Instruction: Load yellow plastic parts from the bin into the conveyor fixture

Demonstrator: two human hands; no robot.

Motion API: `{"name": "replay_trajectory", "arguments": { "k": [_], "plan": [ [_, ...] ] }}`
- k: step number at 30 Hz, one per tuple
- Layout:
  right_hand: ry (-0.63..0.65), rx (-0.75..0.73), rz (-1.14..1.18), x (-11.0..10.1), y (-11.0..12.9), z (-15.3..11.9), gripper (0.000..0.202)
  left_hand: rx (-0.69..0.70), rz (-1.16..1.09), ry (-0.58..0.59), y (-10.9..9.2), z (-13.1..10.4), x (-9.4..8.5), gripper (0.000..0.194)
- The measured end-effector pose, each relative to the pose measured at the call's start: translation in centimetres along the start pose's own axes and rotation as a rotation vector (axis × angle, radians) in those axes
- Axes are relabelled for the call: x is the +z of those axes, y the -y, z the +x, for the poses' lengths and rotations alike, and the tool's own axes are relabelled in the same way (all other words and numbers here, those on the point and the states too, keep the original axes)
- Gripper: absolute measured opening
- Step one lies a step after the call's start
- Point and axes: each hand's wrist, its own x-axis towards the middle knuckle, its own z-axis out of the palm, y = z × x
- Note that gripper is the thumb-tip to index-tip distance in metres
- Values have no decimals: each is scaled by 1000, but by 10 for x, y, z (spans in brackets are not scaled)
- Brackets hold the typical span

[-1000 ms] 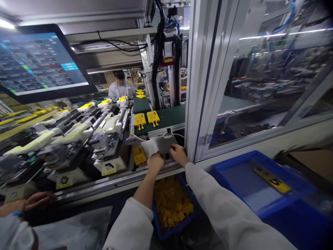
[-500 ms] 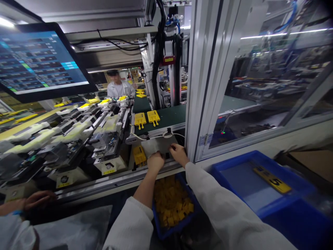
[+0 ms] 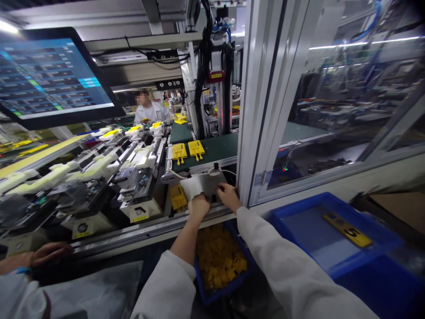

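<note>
My left hand [image 3: 199,206] is closed, knuckles up, at the front edge of a flat pale grey plate or sheet [image 3: 206,181]. What its fingers hold, if anything, is hidden behind the hand. Just to the right, my right hand [image 3: 228,196] is curled with thumb and fingertips together by the plate's right side; any small thing in that pinch is too small to make out. A small dark patch shows between the two hands. A yellow flat case with short prongs [image 3: 178,198] lies left of my left hand.
Below my forearms stands a blue bin [image 3: 207,300] of small yellow pieces. Two yellow cases [image 3: 195,149] lie on the green conveyor [image 3: 219,148]. A metal post [image 3: 259,110] rises beside my right hand. Blue trays [image 3: 299,212] are at right; a co-worker's hand [image 3: 49,254] at left.
Both my hands stay in nearly the same place and pose. In the background, a person in white has shifted slightly.
</note>
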Motion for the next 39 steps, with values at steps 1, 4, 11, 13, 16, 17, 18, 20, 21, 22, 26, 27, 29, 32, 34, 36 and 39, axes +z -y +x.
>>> {"name": "replay_trajectory", "arguments": {
  "k": [1, 4, 11, 13, 16, 17, 18, 20, 21, 22, 26, 27, 29, 32, 34, 36, 39],
  "plan": [
    [3, -7, -1, 0, 0, 0, 28, 0, -1, -1, 0, 0, 0, 37],
    [12, -13, 1, 0, -2, 1, 29, -2, -4, 1, 0, 0, 0, 37],
    [7, -5, 4, 2, -3, 1, 29, 9, -6, -5, 0, -1, 0, 37],
    [9, 3, -6, 2, -3, 1, 29, 9, -6, -9, 0, -1, 0, 38],
    [6, 1, -5, 2, -4, 1, 28, 11, -8, -13, 1, -1, 1, 39],
    [3, -1, 1, 2, -4, 1, 28, 10, -9, -13, 1, -1, 1, 38],
    [3, -4, 6, 2, -4, 0, 28, 10, -10, -14, 1, -1, 1, 38],
    [10, -3, 5, 3, -5, 0, 28, 9, -12, -15, 0, 0, 0, 37],
    [16, 2, -3, 3, -5, 1, 28, 8, -12, -14, 0, 0, 0, 37],
    [23, 7, -13, 3, -5, 1, 28, 8, -12, -14, 0, 0, 0, 36],
    [42, 7, -45, 2, -4, 5, 27, 9, -14, -11, -1, -1, 0, 35],
    [42, 4, -58, 1, -3, 5, 27, 10, -14, -13, -1, -1, 0, 35],
    [8, -37, -92, 1, 1, -1, 27, 9, -12, -18, -1, -1, 0, 35],
    [-31, -262, -125, 5, 5, -32, 26, 5, -14, -21, 0, -1, 1, 35],
    [78, -455, -160, 11, 4, -65, 26, 6, -18, -25, 1, -1, 2, 33],
    [256, -562, -221, 19, -2, -101, 26, 11, -22, -30, 1, -1, 4, 32],
    [556, -577, -275, 33, -18, -143, 27, 12, -23, -38, 2, 0, 6, 33]
  ]
}}
